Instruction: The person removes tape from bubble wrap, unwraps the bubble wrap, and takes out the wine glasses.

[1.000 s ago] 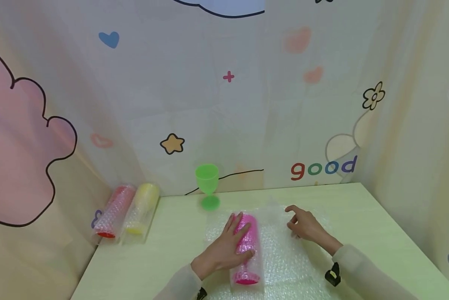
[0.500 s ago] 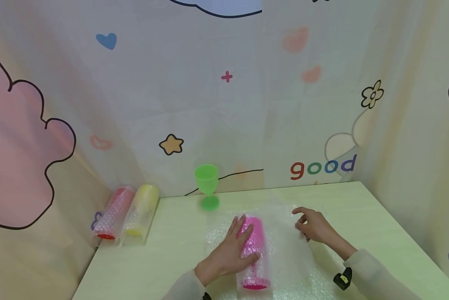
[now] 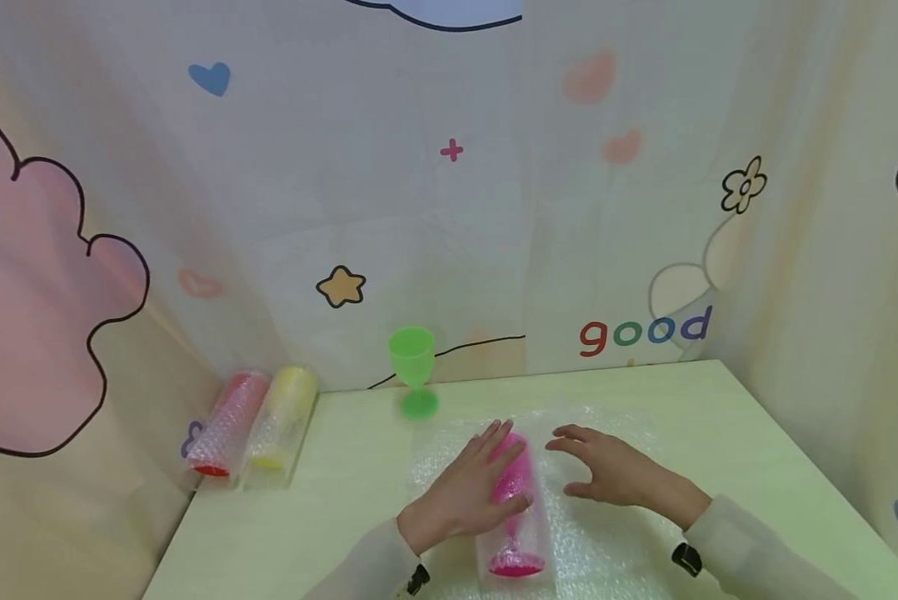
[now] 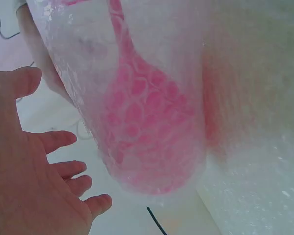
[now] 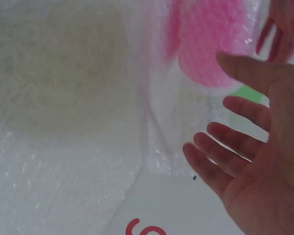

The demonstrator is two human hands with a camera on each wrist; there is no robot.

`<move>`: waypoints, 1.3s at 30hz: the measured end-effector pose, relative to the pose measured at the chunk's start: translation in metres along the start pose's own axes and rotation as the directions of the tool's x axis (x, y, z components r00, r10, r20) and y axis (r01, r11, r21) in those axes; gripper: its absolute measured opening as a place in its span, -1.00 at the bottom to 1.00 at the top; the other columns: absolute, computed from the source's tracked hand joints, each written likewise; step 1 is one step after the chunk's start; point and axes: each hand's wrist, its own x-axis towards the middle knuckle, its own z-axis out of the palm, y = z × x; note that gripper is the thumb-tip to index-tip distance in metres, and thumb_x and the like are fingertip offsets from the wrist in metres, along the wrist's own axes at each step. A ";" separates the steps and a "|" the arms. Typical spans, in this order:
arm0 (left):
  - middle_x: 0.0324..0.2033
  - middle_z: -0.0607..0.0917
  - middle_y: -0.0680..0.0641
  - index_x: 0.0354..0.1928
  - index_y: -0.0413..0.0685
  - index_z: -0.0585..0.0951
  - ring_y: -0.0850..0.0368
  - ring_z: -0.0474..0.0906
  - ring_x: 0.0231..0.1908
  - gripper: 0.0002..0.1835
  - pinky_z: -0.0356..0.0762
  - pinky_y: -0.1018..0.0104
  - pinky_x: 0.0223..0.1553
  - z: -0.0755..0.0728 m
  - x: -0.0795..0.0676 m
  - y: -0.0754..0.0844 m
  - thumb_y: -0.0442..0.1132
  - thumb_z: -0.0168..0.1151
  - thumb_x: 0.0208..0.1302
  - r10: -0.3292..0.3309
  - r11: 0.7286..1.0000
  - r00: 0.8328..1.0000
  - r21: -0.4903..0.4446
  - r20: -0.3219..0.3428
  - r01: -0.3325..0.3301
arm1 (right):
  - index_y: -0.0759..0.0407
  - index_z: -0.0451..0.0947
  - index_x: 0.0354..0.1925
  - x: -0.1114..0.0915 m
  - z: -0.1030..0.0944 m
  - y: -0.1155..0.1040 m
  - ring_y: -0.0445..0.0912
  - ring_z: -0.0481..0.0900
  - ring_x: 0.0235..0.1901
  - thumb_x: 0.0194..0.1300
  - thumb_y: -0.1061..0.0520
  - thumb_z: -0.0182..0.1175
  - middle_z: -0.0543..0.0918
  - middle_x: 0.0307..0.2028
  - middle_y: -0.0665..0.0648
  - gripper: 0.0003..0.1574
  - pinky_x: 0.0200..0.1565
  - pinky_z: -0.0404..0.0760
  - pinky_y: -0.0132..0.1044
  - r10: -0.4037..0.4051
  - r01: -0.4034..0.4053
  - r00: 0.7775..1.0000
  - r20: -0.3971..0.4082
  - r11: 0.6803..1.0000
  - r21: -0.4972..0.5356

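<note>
A pink goblet (image 3: 515,546) lies on its side, rolled in bubble wrap, its foot toward me. Through the wrap its stem and bowl (image 4: 142,117) show in the left wrist view. My left hand (image 3: 464,492) is at its left side, fingers spread and thumb reaching over the roll in the head view. On the other side my right hand (image 3: 614,471) hovers just right of the roll, fingers apart and holding nothing. Under the roll spreads a bubble wrap sheet (image 3: 606,546), which runs out to the right beneath my right hand.
A green goblet (image 3: 411,358) stands upright near the back edge of the pale table (image 3: 329,525). At the far left lie a red bubble-wrapped roll (image 3: 231,421) and a yellow one (image 3: 284,417). A printed curtain (image 3: 449,225) hangs close behind the table.
The wrapped pink goblet has shifted slightly right, my left hand moving with it. My right hand has spread its curled fingers and come left, nearer the roll.
</note>
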 end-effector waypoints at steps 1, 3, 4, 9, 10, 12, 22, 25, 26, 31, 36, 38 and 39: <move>0.58 -0.05 -0.03 0.54 0.10 0.12 0.01 -0.18 0.57 -0.20 -0.03 0.01 0.54 0.000 0.002 0.002 0.31 -0.09 0.39 0.018 1.000 1.000 0.013 0.009 -0.018 | 0.03 0.46 0.26 0.001 0.002 -0.001 0.19 0.50 0.23 0.04 -0.07 0.49 0.45 0.32 0.22 -0.17 0.13 0.58 0.13 -0.008 0.008 0.998 0.056 1.000 0.004; 0.57 -0.04 -0.02 0.54 0.15 0.11 0.04 -0.16 0.57 -0.21 -0.04 0.01 0.54 0.002 0.007 0.005 0.32 -0.09 0.39 0.044 0.998 0.998 0.033 0.037 -0.045 | -0.04 0.37 0.36 0.002 0.006 -0.001 0.24 0.37 0.34 -0.01 -0.15 0.51 0.31 0.43 0.23 -0.01 0.21 0.49 0.20 -0.004 0.002 0.989 0.147 1.000 0.012; 0.57 -0.04 -0.02 0.54 0.18 0.09 0.05 -0.16 0.57 -0.21 -0.04 0.01 0.54 0.003 0.008 0.007 0.33 -0.09 0.38 0.053 0.998 0.997 0.043 0.053 -0.055 | -0.08 0.33 0.39 0.003 0.009 0.000 0.24 0.30 0.39 -0.04 -0.18 0.52 0.25 0.47 0.21 0.05 0.24 0.45 0.23 0.009 -0.012 0.983 0.182 1.000 0.018; 0.57 -0.04 0.00 0.55 0.24 0.04 0.06 -0.15 0.57 -0.16 -0.05 0.02 0.54 0.013 0.010 0.009 0.40 -0.13 0.34 0.067 0.990 0.991 0.114 0.116 -0.080 | -0.16 0.23 0.46 0.007 0.022 0.003 0.21 0.00 0.53 -0.13 -0.27 0.53 0.03 0.56 0.10 0.22 0.33 0.30 0.30 0.064 -0.091 0.954 0.293 0.993 0.079; 0.57 -0.04 0.01 0.56 0.24 0.03 0.06 -0.15 0.57 -0.16 -0.06 0.02 0.54 0.014 0.009 0.008 0.41 -0.14 0.34 0.066 0.988 0.990 0.128 0.124 -0.082 | -0.16 0.22 0.46 0.008 0.024 0.003 0.21 -0.03 0.54 -0.14 -0.27 0.53 0.00 0.57 0.10 0.24 0.33 0.28 0.31 0.072 -0.105 0.949 0.308 0.990 0.092; 0.57 -0.05 0.02 0.56 0.23 0.02 0.06 -0.15 0.57 -0.14 -0.08 0.05 0.55 0.016 0.007 0.007 0.43 -0.17 0.33 0.062 0.984 0.989 0.157 0.135 -0.084 | -0.15 0.19 0.47 0.009 0.027 0.004 0.23 -0.06 0.54 -0.17 -0.28 0.54 -0.06 0.58 0.11 0.28 0.34 0.26 0.33 0.080 -0.123 0.940 0.330 0.986 0.113; 0.57 -0.02 -0.02 0.54 0.21 0.10 0.04 -0.14 0.57 -0.16 -0.10 0.05 0.55 0.012 -0.003 -0.007 0.41 -0.14 0.32 0.052 0.982 0.992 0.172 0.118 -0.072 | -0.21 0.10 0.51 0.012 0.031 0.004 0.24 0.04 0.51 -0.30 -0.39 0.54 -0.10 0.58 0.14 0.45 0.26 0.38 0.32 0.159 -0.177 0.917 0.366 0.984 0.017; 0.57 -0.01 -0.03 0.54 0.19 0.11 0.02 -0.13 0.56 -0.16 -0.08 0.04 0.54 0.011 -0.009 -0.012 0.40 -0.12 0.32 0.053 0.984 0.993 0.164 0.104 -0.070 | -0.20 0.13 0.50 0.015 0.031 0.004 0.22 0.07 0.50 -0.35 -0.43 0.53 -0.06 0.58 0.14 0.46 0.26 0.37 0.33 0.189 -0.192 0.904 0.384 0.981 -0.031; 0.57 0.00 -0.04 0.54 0.19 0.12 0.02 -0.12 0.56 -0.16 -0.07 0.04 0.54 0.010 -0.011 -0.013 0.39 -0.11 0.32 0.053 0.985 0.994 0.160 0.101 -0.068 | -0.19 0.13 0.49 0.015 0.030 0.004 0.22 0.07 0.50 -0.36 -0.44 0.53 -0.04 0.57 0.15 0.47 0.27 0.36 0.33 0.192 -0.192 0.900 0.390 0.981 -0.041; 0.56 0.02 -0.06 0.53 0.15 0.13 0.00 -0.10 0.56 -0.17 0.01 0.05 0.53 0.006 -0.021 -0.022 0.36 -0.09 0.33 0.050 0.990 0.995 0.126 0.083 -0.060 | -0.15 0.15 0.49 0.017 0.027 0.003 0.22 0.06 0.51 -0.37 -0.42 0.55 0.01 0.55 0.21 0.47 0.32 0.31 0.31 0.195 -0.197 0.891 0.410 0.980 -0.038; 0.56 0.03 -0.08 0.53 0.11 0.14 -0.02 -0.07 0.56 -0.16 0.07 0.08 0.51 0.004 -0.031 -0.031 0.32 -0.04 0.31 0.043 0.995 0.997 0.092 0.063 -0.049 | -0.16 0.13 0.50 0.016 0.027 0.005 0.21 0.02 0.52 -0.35 -0.40 0.55 -0.02 0.56 0.20 0.47 0.30 0.32 0.33 0.192 -0.210 0.885 0.423 0.978 -0.005; 0.56 0.03 -0.08 0.53 0.10 0.15 -0.02 -0.07 0.56 -0.16 0.08 0.09 0.51 0.004 -0.035 -0.034 0.32 -0.02 0.31 0.036 0.996 0.998 0.075 0.058 -0.040 | -0.17 0.13 0.50 0.017 0.027 0.006 0.20 0.01 0.53 -0.34 -0.40 0.55 -0.03 0.57 0.18 0.46 0.31 0.31 0.33 0.192 -0.213 0.883 0.429 0.977 0.000; 0.56 0.03 -0.08 0.53 0.09 0.15 -0.02 -0.06 0.55 -0.16 0.10 0.09 0.50 0.004 -0.037 -0.035 0.32 -0.02 0.31 0.032 0.997 0.998 0.064 0.054 -0.035 | -0.18 0.13 0.50 0.017 0.027 0.007 0.19 0.00 0.53 -0.33 -0.40 0.55 -0.03 0.57 0.17 0.45 0.31 0.30 0.33 0.194 -0.215 0.881 0.432 0.977 0.000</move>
